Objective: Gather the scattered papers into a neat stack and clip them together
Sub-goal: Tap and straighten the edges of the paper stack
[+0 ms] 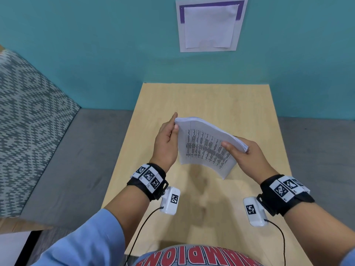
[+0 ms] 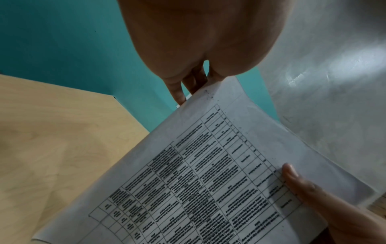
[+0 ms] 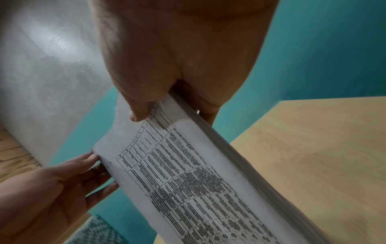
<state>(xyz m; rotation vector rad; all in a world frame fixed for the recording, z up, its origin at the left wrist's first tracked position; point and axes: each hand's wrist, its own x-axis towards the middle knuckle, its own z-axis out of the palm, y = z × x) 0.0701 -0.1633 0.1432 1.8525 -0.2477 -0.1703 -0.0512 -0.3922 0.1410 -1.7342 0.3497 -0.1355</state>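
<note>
Papers (image 1: pixel 205 148) sit between our two hands as one thick bundle, lifted clear of the table (image 1: pixel 249 104) and bowed a little across the middle. Our right hand (image 1: pixel 247 158) has the firm grip: the thumb lies on the printed top sheet and the fingers curl underneath at the right-hand short edge, so the whole pile is pinched there. Our left hand (image 1: pixel 166 143) is laid against the opposite edge with its fingers fairly straight, pressing and steadying more than grasping (the right wrist view shows the fingertips (image 3: pixel 92 158) simply touching the paper's edge).

As for progress, we judge the gathering done: no loose sheet shows on the table in any view, and everything appears to be in the bundle. The squaring looks well along but perhaps not finished; in the right wrist view the long edge shows many sheet ends lying close, slightly fanned, so a tap or two on the table may still be wanted.

What is left is the clipping. We see no clip on the stack, nor any clip on the table or in either hand, so where it will come from we cannot tell. Beyond the table stand a teal wall (image 1: pixel 96 45) with a pinned notice (image 1: pixel 209 25), and a patterned seat (image 1: pixel 28 121) to our left.
</note>
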